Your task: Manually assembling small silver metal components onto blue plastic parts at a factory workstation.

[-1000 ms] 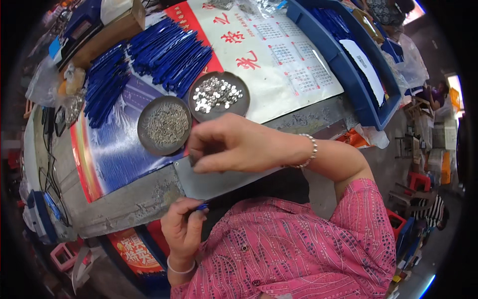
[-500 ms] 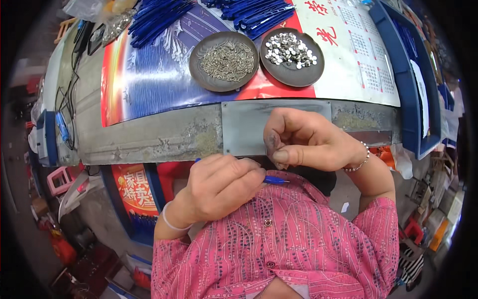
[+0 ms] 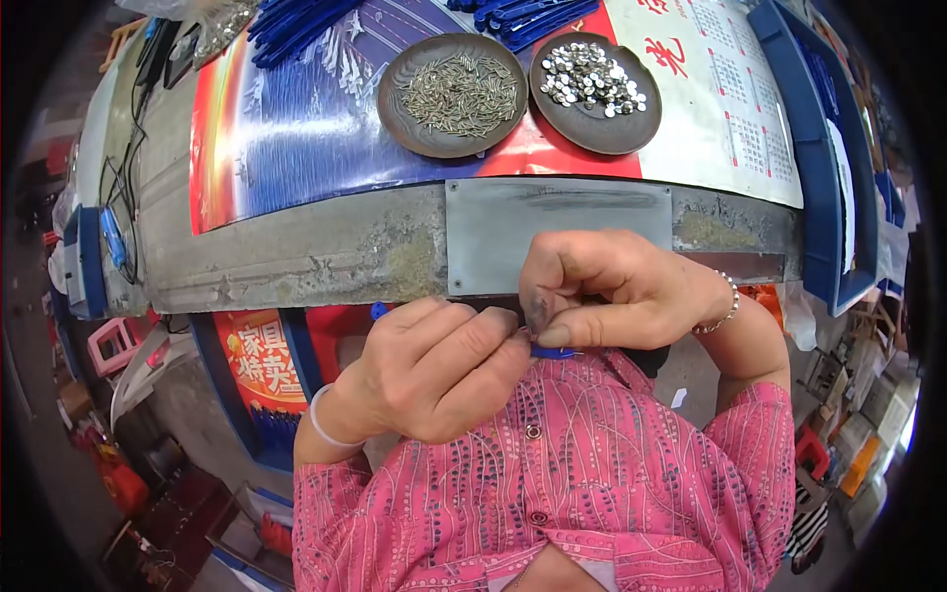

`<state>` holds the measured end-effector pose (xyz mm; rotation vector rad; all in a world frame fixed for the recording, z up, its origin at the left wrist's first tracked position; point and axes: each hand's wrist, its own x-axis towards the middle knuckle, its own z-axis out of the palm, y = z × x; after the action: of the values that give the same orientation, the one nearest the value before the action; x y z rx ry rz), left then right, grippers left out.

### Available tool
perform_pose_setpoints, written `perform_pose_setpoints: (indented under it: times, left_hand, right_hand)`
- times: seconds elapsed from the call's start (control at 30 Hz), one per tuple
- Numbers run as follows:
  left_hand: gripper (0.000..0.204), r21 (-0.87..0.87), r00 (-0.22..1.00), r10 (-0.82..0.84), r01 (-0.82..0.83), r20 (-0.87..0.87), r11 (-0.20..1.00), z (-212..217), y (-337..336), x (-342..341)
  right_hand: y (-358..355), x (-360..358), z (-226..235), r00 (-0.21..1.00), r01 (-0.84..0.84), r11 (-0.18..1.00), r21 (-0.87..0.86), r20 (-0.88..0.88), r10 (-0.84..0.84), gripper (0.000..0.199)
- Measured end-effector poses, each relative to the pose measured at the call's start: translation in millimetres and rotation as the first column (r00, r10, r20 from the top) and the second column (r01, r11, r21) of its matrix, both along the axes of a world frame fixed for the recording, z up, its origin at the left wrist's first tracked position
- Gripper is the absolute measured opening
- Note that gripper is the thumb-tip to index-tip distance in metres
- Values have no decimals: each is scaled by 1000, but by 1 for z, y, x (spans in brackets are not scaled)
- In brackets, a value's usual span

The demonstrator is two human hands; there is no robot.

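My left hand (image 3: 434,370) and my right hand (image 3: 602,286) meet close to my chest, just below the table's front edge. Both pinch a thin blue pen-like piece (image 3: 548,350); only its short blue tip shows between the fingertips, and another bit of blue (image 3: 378,310) pokes out behind my left hand. On the table above stand two dark round dishes: the left dish (image 3: 395,118) holds thin metal pins, the right dish (image 3: 610,140) holds small shiny round metal parts.
A grey metal plate (image 3: 557,222) is fixed at the table's front edge. Bundles of blue pen parts (image 3: 296,25) lie at the back. A blue tray (image 3: 819,178) runs along the right side. Cables (image 3: 123,197) trail at the left end.
My right hand came back from the dishes to my chest and joined my left hand on the blue piece. The view has tilted down toward my lap.
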<state>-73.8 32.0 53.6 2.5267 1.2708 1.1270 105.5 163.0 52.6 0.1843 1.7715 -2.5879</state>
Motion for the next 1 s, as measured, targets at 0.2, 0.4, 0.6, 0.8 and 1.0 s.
perform_pose_setpoints:
  times: [0.2,0.4,0.6,0.8,1.0]
  left_hand:
    - [20,-22,998,-3,4,60,1000,-4,0,-1]
    - [21,-149,982,-29,58,188,987,-3,0,0]
    - [18,-149,979,-56,87,198,985,-8,0,4]
    - [19,-42,992,-21,26,125,999,-3,8,8]
    - [22,8,999,-37,37,20,999,-2,9,8]
  right_hand:
    - [4,-3,5,999,-26,966,259,-19,32,14]
    - [1,-2,16,978,-46,886,462,-158,134,13]
    - [12,-6,15,955,-136,880,455,-175,238,16]
    - [21,-2,5,995,-90,993,70,41,88,16]
    - [17,6,-4,999,50,991,-124,-5,-51,12]
